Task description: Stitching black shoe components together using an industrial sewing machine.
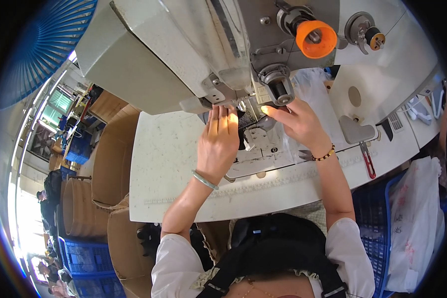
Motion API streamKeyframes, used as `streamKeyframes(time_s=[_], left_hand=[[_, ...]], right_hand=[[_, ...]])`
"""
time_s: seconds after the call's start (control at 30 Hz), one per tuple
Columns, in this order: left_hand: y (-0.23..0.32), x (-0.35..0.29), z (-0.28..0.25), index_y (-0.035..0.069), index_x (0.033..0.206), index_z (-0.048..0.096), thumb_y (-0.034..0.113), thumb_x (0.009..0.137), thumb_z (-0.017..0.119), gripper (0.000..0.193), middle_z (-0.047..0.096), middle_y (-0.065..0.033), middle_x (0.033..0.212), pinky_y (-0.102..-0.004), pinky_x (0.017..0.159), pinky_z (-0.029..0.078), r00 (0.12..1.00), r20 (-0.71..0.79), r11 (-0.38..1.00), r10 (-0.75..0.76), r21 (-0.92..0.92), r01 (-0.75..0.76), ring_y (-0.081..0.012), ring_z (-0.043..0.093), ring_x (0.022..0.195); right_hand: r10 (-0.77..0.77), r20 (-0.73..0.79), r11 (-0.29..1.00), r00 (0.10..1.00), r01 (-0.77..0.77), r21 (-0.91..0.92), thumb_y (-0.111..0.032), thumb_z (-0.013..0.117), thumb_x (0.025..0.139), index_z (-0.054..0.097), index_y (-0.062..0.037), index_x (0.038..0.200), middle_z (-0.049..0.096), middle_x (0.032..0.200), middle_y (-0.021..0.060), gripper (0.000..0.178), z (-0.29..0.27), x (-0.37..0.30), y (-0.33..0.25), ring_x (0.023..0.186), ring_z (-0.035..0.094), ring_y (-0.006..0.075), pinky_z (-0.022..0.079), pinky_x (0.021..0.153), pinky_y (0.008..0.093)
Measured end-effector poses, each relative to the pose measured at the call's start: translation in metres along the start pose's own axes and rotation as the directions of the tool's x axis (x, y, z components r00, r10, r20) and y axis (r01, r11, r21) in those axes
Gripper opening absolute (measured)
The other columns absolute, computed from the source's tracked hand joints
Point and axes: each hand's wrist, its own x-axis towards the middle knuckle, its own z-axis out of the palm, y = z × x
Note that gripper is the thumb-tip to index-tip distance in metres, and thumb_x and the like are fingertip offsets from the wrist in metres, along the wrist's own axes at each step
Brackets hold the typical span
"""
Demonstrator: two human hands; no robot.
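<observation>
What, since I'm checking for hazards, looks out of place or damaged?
A slim red-handled metal tool lies loose near the front of the white tabletop, where it might fall. A brown cardboard box at left has a ragged-looking rim.

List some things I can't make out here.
In the head view:
Left hand: fingertips hidden beneath the sewing machine.
Blue fan: cut off by the top edge.
Blue crate on the right: partly covered by the white bag.
Far-left background items: too small and blurred.
</observation>
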Motion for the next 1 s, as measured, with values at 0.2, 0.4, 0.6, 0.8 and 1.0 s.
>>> streamKeyframes(time_s=[0.2, 0.4, 0.6, 0.8, 1.0], left_hand=[[0.0, -0.002, 0.004, -0.01, 0.108, 0.052, -0.002, 0.075, 0.052, 0.034, 0.056, -0.0235, 0.108, -0.0378, 0.09, 0.048, 0.996, -0.084, 0.993, -0.035, -0.112, 0.026, -0.0367, 0.055, 0.107], [0.004, -0.004, -0.002, -0.01, 0.112, 0.051, -0.001, 0.076, 0.05, 0.037, 0.056, -0.0234, 0.109, -0.0379, 0.088, 0.049, 0.997, -0.067, 0.999, 0.031, -0.023, -0.033, -0.0358, 0.056, 0.106], [-0.001, -0.006, -0.006, -0.007, 0.11, 0.055, -0.008, 0.071, 0.051, 0.04, 0.059, -0.0193, 0.107, -0.0334, 0.083, 0.051, 0.991, -0.105, 0.997, 0.08, 0.018, -0.078, -0.0322, 0.059, 0.104], [-0.011, -0.006, -0.006, -0.011, 0.11, 0.054, 0.0, 0.075, 0.052, 0.038, 0.057, -0.0238, 0.109, -0.0375, 0.083, 0.052, 0.977, -0.116, 0.983, 0.176, -0.028, -0.181, -0.0342, 0.059, 0.101], [-0.011, -0.005, -0.008, -0.01, 0.11, 0.055, -0.002, 0.073, 0.052, 0.038, 0.059, -0.0232, 0.106, -0.0368, 0.081, 0.053, 0.976, -0.123, 0.981, 0.177, -0.051, -0.185, -0.0348, 0.06, 0.099]], right_hand=[[-0.027, -0.014, 0.998, 1.0, 0.026, -0.057, 0.007, 0.064, 0.063, 0.058, -0.0003, 0.085, 0.053, 0.102, 0.0091, 0.024, -0.003, -0.002, 0.002, 0.08, 0.056, 0.0225, 0.048, 0.06, 0.0274], [-0.097, -0.028, 0.993, 0.995, 0.094, -0.075, -0.002, 0.068, 0.068, 0.056, -0.0002, 0.076, 0.056, 0.1, 0.0081, 0.015, -0.008, 0.002, -0.003, 0.078, 0.056, 0.0224, 0.049, 0.059, 0.0286], [-0.147, 0.001, 0.983, 0.989, 0.146, -0.111, -0.003, 0.069, 0.066, 0.062, -0.0017, 0.081, 0.058, 0.104, 0.0069, 0.017, -0.012, -0.006, -0.003, 0.084, 0.058, 0.0215, 0.053, 0.069, 0.0291], [-0.142, 0.041, 0.981, 0.989, 0.146, -0.13, -0.003, 0.068, 0.064, 0.063, -0.0003, 0.085, 0.058, 0.104, 0.0098, 0.022, -0.017, -0.007, -0.008, 0.086, 0.059, 0.0255, 0.053, 0.075, 0.0321], [-0.155, 0.039, 0.98, 0.987, 0.158, -0.123, -0.004, 0.069, 0.063, 0.063, 0.0004, 0.084, 0.058, 0.103, 0.0111, 0.022, -0.015, -0.006, -0.007, 0.084, 0.059, 0.0256, 0.053, 0.073, 0.0312]])
